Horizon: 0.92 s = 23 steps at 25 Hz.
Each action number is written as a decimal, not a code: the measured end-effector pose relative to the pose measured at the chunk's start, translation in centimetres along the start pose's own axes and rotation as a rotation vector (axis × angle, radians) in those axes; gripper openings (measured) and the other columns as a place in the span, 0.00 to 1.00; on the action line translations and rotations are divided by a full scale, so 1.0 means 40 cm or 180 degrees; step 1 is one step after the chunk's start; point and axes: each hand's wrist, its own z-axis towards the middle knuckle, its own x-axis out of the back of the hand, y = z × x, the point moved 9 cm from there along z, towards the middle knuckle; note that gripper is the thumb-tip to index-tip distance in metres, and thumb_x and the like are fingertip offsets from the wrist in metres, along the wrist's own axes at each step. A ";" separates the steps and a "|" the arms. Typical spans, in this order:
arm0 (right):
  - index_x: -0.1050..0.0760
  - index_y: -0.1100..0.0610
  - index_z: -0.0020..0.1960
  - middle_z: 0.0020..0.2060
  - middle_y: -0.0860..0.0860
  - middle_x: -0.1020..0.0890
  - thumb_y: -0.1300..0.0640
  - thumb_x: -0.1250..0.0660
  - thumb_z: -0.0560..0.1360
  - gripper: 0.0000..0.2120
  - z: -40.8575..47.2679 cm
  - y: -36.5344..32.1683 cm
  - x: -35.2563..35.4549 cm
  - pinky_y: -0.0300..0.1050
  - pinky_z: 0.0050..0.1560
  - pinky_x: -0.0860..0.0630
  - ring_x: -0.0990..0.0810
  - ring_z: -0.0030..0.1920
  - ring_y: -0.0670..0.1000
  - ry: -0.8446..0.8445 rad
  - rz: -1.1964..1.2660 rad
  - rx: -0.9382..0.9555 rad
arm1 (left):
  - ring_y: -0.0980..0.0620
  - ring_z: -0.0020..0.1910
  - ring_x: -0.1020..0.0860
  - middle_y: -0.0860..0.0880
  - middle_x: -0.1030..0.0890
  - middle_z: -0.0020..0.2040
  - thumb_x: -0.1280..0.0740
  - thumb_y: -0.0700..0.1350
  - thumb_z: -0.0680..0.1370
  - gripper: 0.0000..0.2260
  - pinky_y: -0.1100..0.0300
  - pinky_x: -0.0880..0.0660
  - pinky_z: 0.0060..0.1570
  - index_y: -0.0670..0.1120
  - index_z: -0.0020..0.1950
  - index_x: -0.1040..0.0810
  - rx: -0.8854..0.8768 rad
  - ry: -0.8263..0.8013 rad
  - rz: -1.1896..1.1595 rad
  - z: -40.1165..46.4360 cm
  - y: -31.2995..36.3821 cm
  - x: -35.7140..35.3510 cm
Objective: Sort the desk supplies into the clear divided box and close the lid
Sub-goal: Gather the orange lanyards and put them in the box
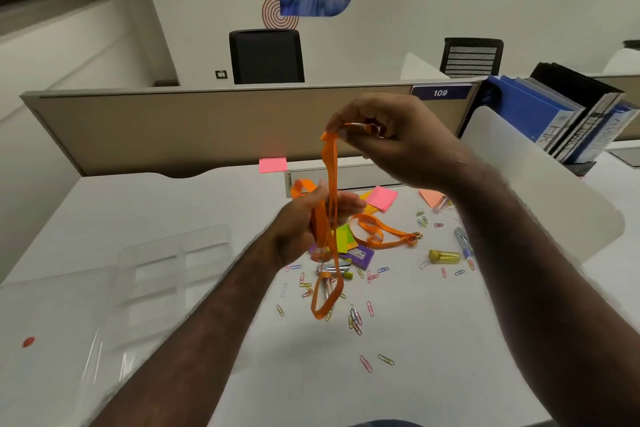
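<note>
Both hands hold one orange lanyard (333, 191) above the white desk (433, 340): the right hand (391, 139) pinches its upper end, the left hand (311, 222) grips the strap lower, with a loop hanging below. On the left lies the clear divided box (173, 263), open. A second orange lanyard (381, 236), sticky notes (381, 198) and scattered paper clips (355, 319) lie on the desk.

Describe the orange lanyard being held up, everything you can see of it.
The orange lanyard is a flat, narrow strap that looks like woven fabric. The right hand pinches its top end, where a metal clip shows between the fingers. The strap hangs down in doubled strands through the left hand, which grips it midway, with a small loop sticking out above that hand. Its lowest loop dangles over the scattered paper clips.
</note>
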 end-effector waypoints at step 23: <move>0.21 0.51 0.65 0.46 0.44 0.17 0.53 0.32 0.82 0.12 -0.184 0.227 0.016 0.35 0.43 0.21 0.18 0.46 0.45 0.0877 0.0257 -0.0941 | 0.56 0.26 0.30 0.49 0.29 0.29 0.28 0.60 0.74 0.24 0.62 0.29 0.30 0.42 0.58 0.18 0.0610 0.0186 -0.1506 -0.042 -0.256 -0.009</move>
